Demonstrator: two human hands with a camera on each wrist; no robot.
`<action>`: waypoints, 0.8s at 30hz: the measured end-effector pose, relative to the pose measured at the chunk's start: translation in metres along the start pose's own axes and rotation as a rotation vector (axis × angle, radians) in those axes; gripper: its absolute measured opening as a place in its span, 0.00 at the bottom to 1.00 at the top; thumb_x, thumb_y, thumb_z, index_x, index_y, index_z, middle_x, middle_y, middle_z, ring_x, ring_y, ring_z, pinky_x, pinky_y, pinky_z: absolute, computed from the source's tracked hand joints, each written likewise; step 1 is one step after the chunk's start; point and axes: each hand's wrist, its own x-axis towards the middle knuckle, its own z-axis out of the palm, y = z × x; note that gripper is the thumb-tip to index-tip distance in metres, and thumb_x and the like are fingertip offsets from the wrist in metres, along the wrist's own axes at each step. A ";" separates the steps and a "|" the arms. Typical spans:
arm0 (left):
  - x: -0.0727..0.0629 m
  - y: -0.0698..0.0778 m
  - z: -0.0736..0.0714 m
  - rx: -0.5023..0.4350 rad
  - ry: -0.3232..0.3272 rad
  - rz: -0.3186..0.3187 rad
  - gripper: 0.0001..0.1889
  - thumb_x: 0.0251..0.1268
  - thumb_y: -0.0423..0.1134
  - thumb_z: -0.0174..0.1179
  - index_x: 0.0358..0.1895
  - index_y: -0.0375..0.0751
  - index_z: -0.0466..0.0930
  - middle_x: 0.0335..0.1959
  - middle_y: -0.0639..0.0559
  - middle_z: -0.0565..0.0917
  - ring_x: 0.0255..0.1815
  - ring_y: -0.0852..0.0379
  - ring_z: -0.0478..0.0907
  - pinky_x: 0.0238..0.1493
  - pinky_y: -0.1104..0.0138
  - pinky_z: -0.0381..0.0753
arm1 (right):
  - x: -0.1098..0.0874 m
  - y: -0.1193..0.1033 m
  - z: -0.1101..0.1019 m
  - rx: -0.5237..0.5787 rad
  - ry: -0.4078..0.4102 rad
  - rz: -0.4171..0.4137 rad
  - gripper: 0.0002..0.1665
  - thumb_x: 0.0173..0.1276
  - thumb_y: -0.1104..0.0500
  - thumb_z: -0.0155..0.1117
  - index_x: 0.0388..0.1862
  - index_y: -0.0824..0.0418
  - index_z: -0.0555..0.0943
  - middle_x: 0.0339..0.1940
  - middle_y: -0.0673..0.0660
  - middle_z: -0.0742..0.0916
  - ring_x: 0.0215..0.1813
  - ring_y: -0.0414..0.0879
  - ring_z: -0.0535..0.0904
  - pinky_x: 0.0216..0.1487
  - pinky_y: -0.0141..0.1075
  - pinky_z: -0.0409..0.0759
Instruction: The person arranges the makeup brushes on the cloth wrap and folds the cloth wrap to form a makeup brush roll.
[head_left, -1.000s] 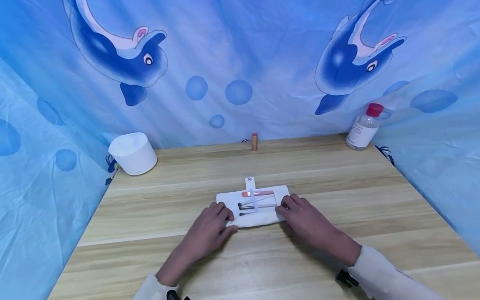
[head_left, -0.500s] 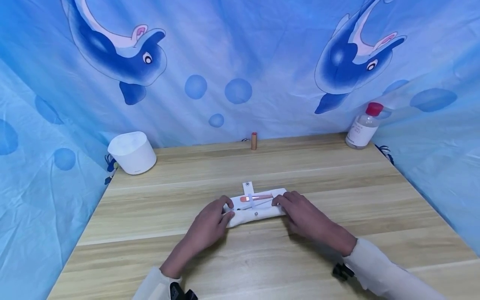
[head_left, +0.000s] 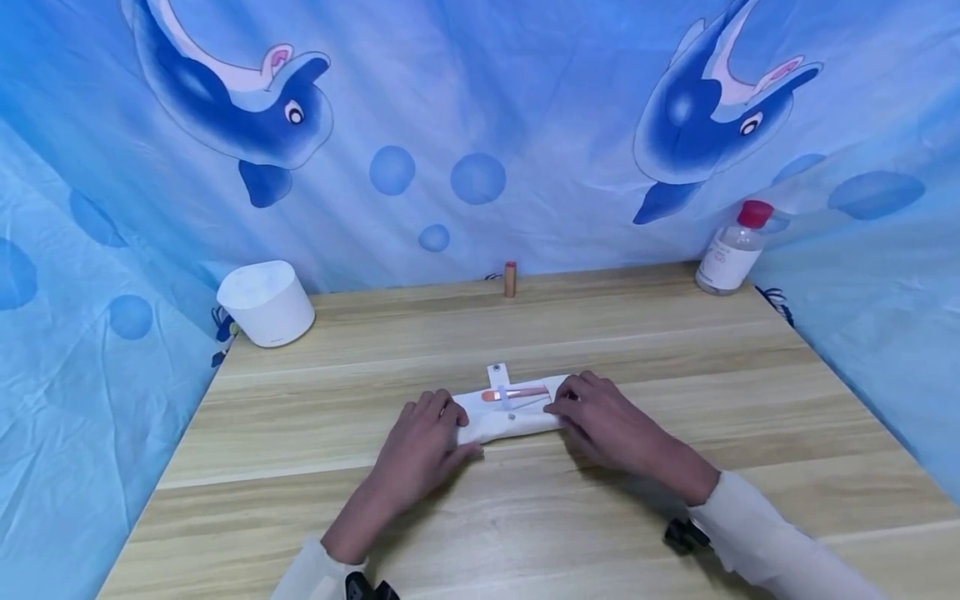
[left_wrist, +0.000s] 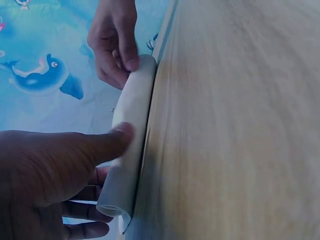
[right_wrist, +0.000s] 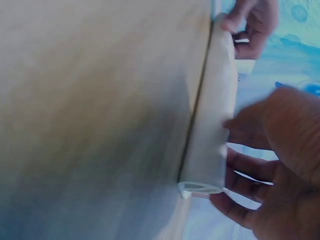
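Note:
A white cloth brush roll [head_left: 491, 427], partly rolled from its near side, lies in front of me on the wooden table [head_left: 495, 517]. A pink makeup brush [head_left: 529, 392] shows on its flat part, under a translucent band. Behind that, a strap with a snap [head_left: 497, 374] points away. My left hand [head_left: 422, 446] holds the left end, thumb on the near side and fingers beyond, as the left wrist view shows. Opposite, my right hand [head_left: 617, 427] grips the right end between thumb and fingers. The hollow end of the roll [right_wrist: 207, 130] shows in the right wrist view.
A white rounded container [head_left: 266, 304] stands at the back left. At the back middle is a small brown tube [head_left: 510, 280]. A clear bottle with a red cap [head_left: 729, 254] stands at the back right. A blue dolphin-print curtain [head_left: 525, 125] hangs behind the table.
The near edge has been rolled away from me, covering the darker brushes; only the pink one stays plain to see. Both hands have followed the roll, and the left thumb has straightened since half a second ago.

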 end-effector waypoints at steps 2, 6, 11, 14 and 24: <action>0.000 0.001 -0.001 -0.003 -0.013 0.008 0.21 0.60 0.56 0.70 0.43 0.42 0.81 0.42 0.52 0.76 0.44 0.51 0.71 0.44 0.58 0.70 | -0.002 0.001 -0.002 0.017 -0.027 -0.013 0.16 0.65 0.63 0.68 0.52 0.55 0.86 0.47 0.52 0.82 0.50 0.48 0.75 0.51 0.46 0.74; -0.001 0.000 0.000 -0.019 0.005 0.019 0.14 0.65 0.49 0.68 0.41 0.42 0.82 0.38 0.55 0.76 0.41 0.54 0.71 0.42 0.60 0.70 | -0.003 0.002 -0.002 0.027 -0.051 -0.026 0.17 0.65 0.65 0.68 0.54 0.58 0.85 0.47 0.52 0.83 0.50 0.47 0.77 0.55 0.47 0.75; -0.001 -0.001 0.000 -0.063 0.054 -0.008 0.08 0.70 0.44 0.64 0.36 0.43 0.83 0.32 0.57 0.76 0.36 0.56 0.71 0.39 0.61 0.72 | 0.002 0.003 -0.005 0.125 -0.064 0.017 0.17 0.65 0.68 0.67 0.52 0.57 0.83 0.44 0.49 0.86 0.44 0.43 0.78 0.52 0.46 0.76; 0.000 -0.001 0.000 -0.110 0.049 -0.046 0.08 0.71 0.42 0.63 0.35 0.42 0.84 0.32 0.56 0.76 0.35 0.56 0.71 0.39 0.62 0.73 | 0.005 0.004 -0.004 0.185 -0.071 0.031 0.17 0.65 0.70 0.66 0.50 0.56 0.82 0.43 0.48 0.85 0.43 0.42 0.76 0.48 0.43 0.77; 0.011 -0.008 0.001 -0.230 -0.035 -0.134 0.08 0.72 0.42 0.61 0.33 0.47 0.78 0.50 0.50 0.78 0.52 0.48 0.71 0.50 0.50 0.69 | 0.014 0.012 0.006 0.240 -0.083 0.092 0.09 0.73 0.66 0.61 0.47 0.56 0.82 0.53 0.54 0.83 0.59 0.53 0.76 0.57 0.50 0.74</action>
